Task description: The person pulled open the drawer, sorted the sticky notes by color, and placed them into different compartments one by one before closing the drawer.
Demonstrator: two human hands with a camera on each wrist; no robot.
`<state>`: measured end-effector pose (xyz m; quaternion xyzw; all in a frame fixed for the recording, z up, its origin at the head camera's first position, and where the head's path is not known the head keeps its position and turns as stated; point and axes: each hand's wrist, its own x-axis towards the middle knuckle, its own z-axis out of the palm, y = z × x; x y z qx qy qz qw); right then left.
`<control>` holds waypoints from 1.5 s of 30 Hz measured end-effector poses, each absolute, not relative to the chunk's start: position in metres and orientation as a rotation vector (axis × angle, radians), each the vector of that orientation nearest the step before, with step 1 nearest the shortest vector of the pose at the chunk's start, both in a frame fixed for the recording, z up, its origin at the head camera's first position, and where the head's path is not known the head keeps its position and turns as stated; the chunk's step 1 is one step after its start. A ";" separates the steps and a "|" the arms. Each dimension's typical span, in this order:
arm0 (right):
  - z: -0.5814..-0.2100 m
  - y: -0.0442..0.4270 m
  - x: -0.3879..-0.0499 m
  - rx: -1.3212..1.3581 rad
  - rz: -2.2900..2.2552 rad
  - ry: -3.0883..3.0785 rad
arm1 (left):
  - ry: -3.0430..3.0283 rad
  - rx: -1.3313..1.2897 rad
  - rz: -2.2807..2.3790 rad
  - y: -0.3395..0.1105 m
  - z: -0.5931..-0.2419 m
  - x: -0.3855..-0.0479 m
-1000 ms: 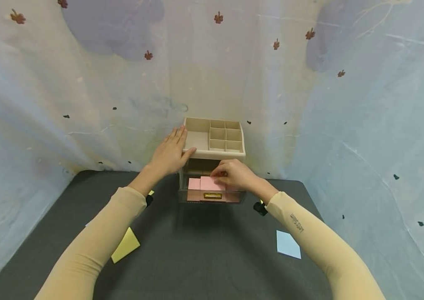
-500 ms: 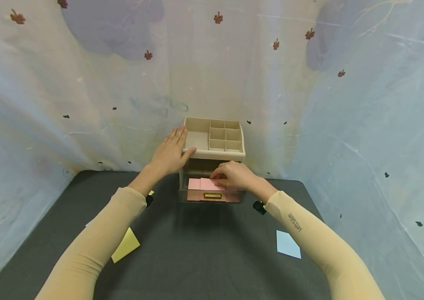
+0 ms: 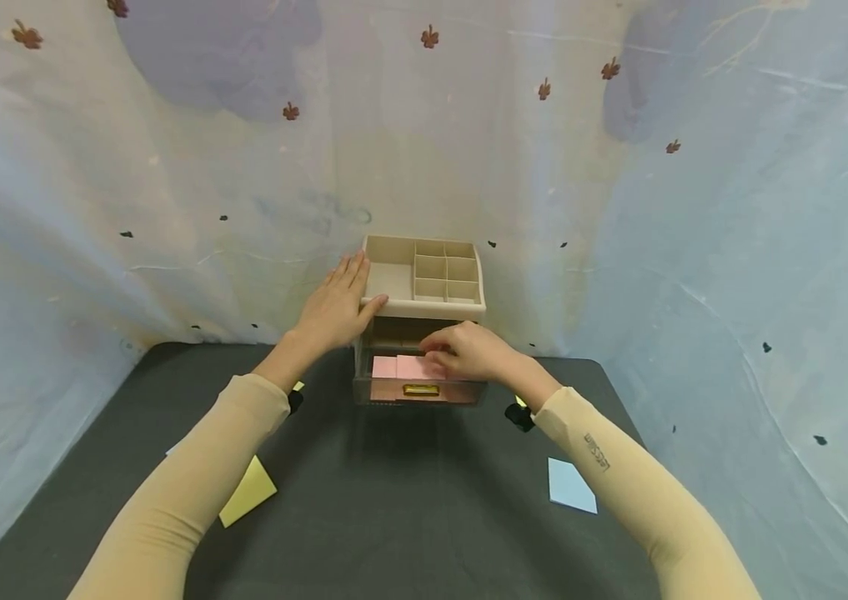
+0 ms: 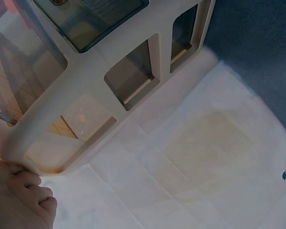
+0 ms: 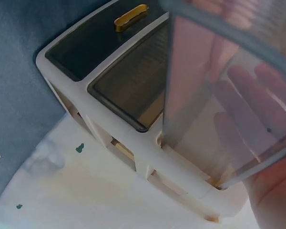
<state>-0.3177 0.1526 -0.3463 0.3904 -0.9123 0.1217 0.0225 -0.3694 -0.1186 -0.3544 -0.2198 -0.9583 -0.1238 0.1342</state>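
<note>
My left hand lies against the left side of a cream desk organizer, its thumb on the top's front edge; in the left wrist view the left hand touches a corner. Below the top, a clear drawer with a gold handle is pulled out. Pink notes lie in it side by side. My right hand reaches in over the right-hand notes, fingers bent and slightly apart. Through the drawer's clear wall, the right wrist view shows the right hand with loosely spread fingers; its contact with the notes is unclear.
A yellow note lies on the dark table by the left sleeve, and a light blue note by the right sleeve. Small yellow pieces show beside both wrists. A patterned cloth hangs behind the organizer.
The right hand's fingers have parted slightly, and the pink note under them sits a little lower in the drawer. The left hand has kept its place. The head view has shifted slightly.
</note>
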 end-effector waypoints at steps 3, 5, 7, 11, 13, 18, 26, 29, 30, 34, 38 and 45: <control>-0.346 0.155 -0.312 1.183 0.482 -2.780 | -2.777 -0.636 -0.373 -0.119 -0.354 -0.368; -0.347 0.158 -0.307 1.158 0.563 -2.749 | -2.780 -0.637 -0.380 -0.119 -0.354 -0.368; -0.348 0.161 -0.302 1.136 0.641 -2.716 | -2.780 -0.636 -0.381 -0.120 -0.354 -0.368; -0.350 0.168 -0.291 1.097 0.833 -2.631 | -2.777 -0.643 -0.380 -0.120 -0.353 -0.368; -0.351 0.170 -0.285 1.076 0.919 -2.579 | -2.778 -0.647 -0.373 -0.120 -0.353 -0.368; -0.356 0.177 -0.271 1.018 1.107 -2.460 | -2.781 -0.653 -0.358 -0.119 -0.354 -0.369; -0.370 0.187 -0.243 0.906 1.392 -2.276 | -2.776 -0.654 -0.368 -0.120 -0.355 -0.371; -0.378 0.188 -0.233 0.878 1.489 -2.205 | -2.779 -0.656 -0.364 -0.120 -0.355 -0.371; -0.381 0.189 -0.229 0.870 1.516 -2.180 | -2.780 -0.657 -0.364 -0.121 -0.355 -0.371; -0.394 0.189 -0.217 0.843 1.623 -2.101 | -2.782 -0.656 -0.368 -0.121 -0.355 -0.371; -0.409 0.188 -0.207 0.819 1.697 -2.077 | -2.779 -0.657 -0.368 -0.121 -0.355 -0.371; -0.433 0.175 -0.199 0.781 1.750 -2.099 | -2.788 -0.651 -0.362 -0.120 -0.355 -0.370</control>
